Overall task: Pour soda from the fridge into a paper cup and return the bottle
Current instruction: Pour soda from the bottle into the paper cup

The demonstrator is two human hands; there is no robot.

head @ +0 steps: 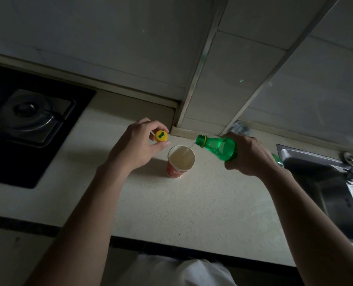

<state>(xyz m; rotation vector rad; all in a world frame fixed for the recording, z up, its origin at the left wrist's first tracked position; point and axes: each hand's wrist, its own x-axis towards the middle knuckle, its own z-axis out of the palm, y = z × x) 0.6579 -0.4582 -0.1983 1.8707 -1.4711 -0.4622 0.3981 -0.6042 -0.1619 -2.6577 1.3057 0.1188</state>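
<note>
Now, w/ right hand (251, 155) gripping the tilted green soda bottle (218, 147) & left hand (138, 143) pinching its yellow cap (161, 136), keep the stream centred in the paper cup (180, 161), then ease upright before it brims.

A pale, speckled bench (192, 203) is seen running along the tiled wall. A red paper cup (179, 162) is stood upright on it, near the back corner, with liquid inside. To the left, a black gas hob (27, 153) is set into the surface; to the right, a steel sink (336, 195) is sunk in.
</note>
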